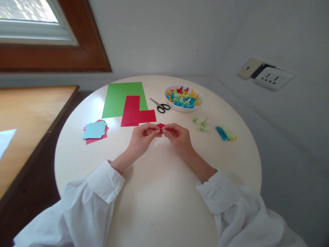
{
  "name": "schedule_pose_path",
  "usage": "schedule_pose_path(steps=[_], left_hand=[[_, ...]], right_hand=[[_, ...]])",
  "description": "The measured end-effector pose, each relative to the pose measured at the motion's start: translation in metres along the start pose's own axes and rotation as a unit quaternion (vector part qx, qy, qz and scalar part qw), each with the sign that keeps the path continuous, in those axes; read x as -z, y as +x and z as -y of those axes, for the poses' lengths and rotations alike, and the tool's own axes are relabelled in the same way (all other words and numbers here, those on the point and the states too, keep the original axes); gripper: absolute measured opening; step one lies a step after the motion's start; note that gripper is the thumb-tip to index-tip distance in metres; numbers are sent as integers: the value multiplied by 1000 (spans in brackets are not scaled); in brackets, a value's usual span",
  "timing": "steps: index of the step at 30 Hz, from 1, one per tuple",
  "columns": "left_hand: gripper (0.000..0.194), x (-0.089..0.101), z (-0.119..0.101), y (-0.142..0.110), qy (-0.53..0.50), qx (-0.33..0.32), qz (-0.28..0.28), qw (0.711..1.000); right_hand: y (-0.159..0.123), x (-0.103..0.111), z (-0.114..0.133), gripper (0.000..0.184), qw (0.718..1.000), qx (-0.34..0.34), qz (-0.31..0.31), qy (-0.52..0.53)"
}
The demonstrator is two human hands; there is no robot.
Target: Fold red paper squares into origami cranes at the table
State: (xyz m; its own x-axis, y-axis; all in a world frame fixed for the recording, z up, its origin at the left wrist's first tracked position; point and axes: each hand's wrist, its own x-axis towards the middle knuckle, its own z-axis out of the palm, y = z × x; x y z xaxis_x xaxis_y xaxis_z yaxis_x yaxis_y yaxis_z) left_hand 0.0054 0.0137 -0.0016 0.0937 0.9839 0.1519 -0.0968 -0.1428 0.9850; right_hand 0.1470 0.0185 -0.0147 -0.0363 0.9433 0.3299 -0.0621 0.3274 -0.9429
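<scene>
A small folded piece of red paper point(161, 126) is pinched between both hands over the middle of the round table. My left hand point(144, 136) grips its left side with thumb and fingertips. Closed on the right side of the same piece is my right hand point(178, 138). Fingers cover much of the paper, so its full shape is hidden. Just beyond the hands lie sheets of red paper point(132, 111), partly over a large green sheet point(117, 99). Black-handled scissors point(161, 107) rest to the right of these sheets.
A white oval dish point(180, 109) holds many folded paper cranes. Several pale green cranes point(202, 123) lie in front of it. Folded paper strips point(226, 133) sit at the right, and a stack of blue and red squares point(94, 130) at the left. Walls border the white table point(164, 206).
</scene>
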Motion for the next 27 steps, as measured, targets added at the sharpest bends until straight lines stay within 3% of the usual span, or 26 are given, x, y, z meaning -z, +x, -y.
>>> schedule_pose_path(steps=[9,27], left_hand=[[12,-2,4,-2,29,-17,-30,999],[15,-3,4,-4,70,-30,-35,996]], right_hand=[[-1,-3,-1,9,1000,-7,-1,-21],[-3,-8,3,15,999,-22,-23,-30]])
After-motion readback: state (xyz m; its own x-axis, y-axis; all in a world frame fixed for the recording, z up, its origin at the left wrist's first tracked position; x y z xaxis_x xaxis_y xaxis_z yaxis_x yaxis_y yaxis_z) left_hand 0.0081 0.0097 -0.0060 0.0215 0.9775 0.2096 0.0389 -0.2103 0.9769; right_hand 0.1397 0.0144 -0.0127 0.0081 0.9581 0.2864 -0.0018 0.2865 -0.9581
